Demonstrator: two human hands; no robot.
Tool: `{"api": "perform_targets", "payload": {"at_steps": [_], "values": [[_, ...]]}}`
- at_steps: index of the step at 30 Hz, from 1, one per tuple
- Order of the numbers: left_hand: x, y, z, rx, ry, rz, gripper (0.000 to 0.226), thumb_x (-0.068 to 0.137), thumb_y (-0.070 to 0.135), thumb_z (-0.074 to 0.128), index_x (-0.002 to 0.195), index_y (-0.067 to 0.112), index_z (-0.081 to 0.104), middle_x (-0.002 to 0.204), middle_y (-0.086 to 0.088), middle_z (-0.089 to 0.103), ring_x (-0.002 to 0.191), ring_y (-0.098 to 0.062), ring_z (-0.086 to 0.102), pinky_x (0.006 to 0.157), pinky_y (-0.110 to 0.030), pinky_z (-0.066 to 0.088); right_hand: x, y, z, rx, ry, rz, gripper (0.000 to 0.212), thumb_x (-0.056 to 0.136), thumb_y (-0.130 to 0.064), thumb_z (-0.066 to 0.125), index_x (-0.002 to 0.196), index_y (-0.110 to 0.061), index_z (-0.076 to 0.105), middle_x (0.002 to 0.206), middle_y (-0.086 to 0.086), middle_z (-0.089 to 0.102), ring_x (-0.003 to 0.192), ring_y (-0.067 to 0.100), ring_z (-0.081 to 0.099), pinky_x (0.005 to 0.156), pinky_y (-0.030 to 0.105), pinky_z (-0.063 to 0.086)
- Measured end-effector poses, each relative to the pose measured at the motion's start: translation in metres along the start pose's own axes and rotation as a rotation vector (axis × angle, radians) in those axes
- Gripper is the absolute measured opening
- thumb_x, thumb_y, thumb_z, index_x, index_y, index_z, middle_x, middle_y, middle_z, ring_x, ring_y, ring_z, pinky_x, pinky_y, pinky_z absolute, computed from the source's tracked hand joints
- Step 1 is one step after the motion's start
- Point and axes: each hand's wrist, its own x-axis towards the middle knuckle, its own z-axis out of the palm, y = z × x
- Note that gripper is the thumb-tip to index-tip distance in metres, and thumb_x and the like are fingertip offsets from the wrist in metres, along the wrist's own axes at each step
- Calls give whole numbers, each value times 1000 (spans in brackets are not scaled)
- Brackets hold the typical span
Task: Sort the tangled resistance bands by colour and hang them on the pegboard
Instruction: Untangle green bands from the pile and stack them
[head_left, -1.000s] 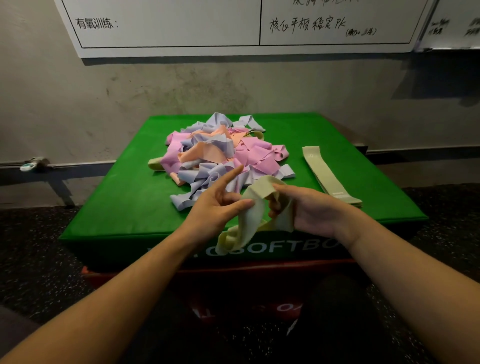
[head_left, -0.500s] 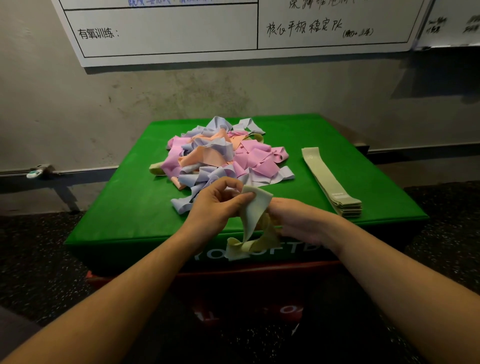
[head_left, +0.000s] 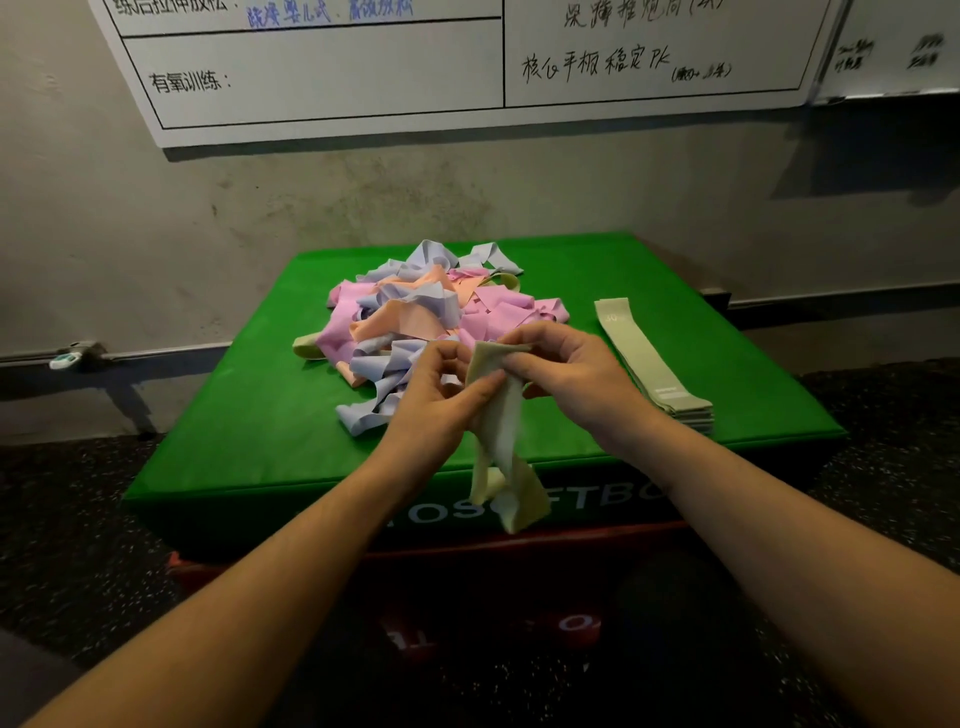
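Note:
A pale green resistance band (head_left: 501, 447) hangs twisted over the front edge of the green soft box (head_left: 249, 415). My left hand (head_left: 436, 400) pinches its upper part from the left. My right hand (head_left: 566, 369) pinches its top edge from the right. Behind my hands lies a tangled pile of bands (head_left: 415, 317) in pink, lilac and peach, with a pale green loop showing at each side. A flat stack of pale green bands (head_left: 649, 358) lies to the right of the pile. No pegboard is in view.
The green box sits on a red box (head_left: 519, 551) on a dark speckled floor. A grey wall stands behind, with a whiteboard (head_left: 363, 67) carrying handwriting. A small white object (head_left: 65, 359) lies on the wall ledge at the left.
Both hands have lifted the pale green band higher and away from me, over the box top. The right hand moved from the band's lower part to its top edge. The band now hangs straighter.

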Motion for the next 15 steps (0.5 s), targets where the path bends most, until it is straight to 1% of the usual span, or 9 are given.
{"api": "perform_targets", "payload": {"at_steps": [2, 4, 5, 7, 9, 11, 12, 15], "values": [[0, -2, 2, 66, -43, 2, 34, 81, 34, 71, 111, 25, 59, 111, -8, 66, 95, -12, 66, 75, -21, 54, 2, -3, 0, 44, 6, -2, 23, 92, -2, 64, 88, -24, 68, 80, -10, 70, 77, 8, 62, 66, 26, 50], [-2, -4, 4, 159, -78, 23, 23, 89, 29, 69, 111, 25, 65, 115, -3, 65, 101, -4, 62, 81, -16, 51, 6, -5, 0, 103, 27, -10, 24, 92, -1, 63, 88, -24, 68, 80, -10, 72, 77, 7, 63, 64, 27, 51], [-3, -5, 5, 162, -94, 18, 19, 91, 25, 67, 110, 26, 67, 114, 1, 67, 102, -4, 62, 83, -16, 51, 7, -6, 0, 118, 47, -12, 24, 92, -1, 63, 87, -24, 68, 81, -9, 72, 78, 8, 63, 65, 28, 50], [-4, -6, 7, 92, -117, -38, 17, 93, 17, 65, 108, 25, 67, 105, 2, 73, 96, -9, 69, 82, -21, 55, 10, -7, -2, 126, 93, -21, 24, 91, -2, 65, 85, -25, 70, 83, -7, 71, 80, 10, 61, 68, 34, 48], [-3, -9, 10, 21, -142, -98, 17, 94, 11, 62, 108, 21, 64, 102, -4, 75, 96, -19, 72, 86, -32, 58, 14, -7, -4, 102, 105, -32, 23, 91, -3, 65, 85, -25, 71, 86, -4, 71, 81, 10, 61, 69, 35, 48], [-1, -14, 12, 21, -147, -127, 17, 95, 12, 61, 110, 21, 63, 106, -11, 74, 103, -32, 69, 93, -48, 56, 15, -8, -3, 93, 85, -31, 20, 92, -3, 64, 92, -22, 69, 88, -1, 70, 78, 6, 62, 66, 28, 51], [1, -17, 13, 24, -130, -134, 18, 96, 13, 60, 110, 22, 62, 108, -12, 73, 106, -35, 68, 94, -52, 54, 15, -7, -2, 95, 82, -24, 18, 92, -4, 64, 97, -21, 67, 89, 0, 70, 76, 5, 63, 64, 25, 51], [7, -23, 14, -6, -43, -167, 20, 99, 17, 57, 115, 28, 59, 110, -8, 70, 110, -37, 64, 92, -55, 54, 14, 3, -5, 55, 130, 22, 27, 93, -13, 67, 116, -23, 59, 90, 1, 68, 73, 7, 62, 59, 21, 48]]}}
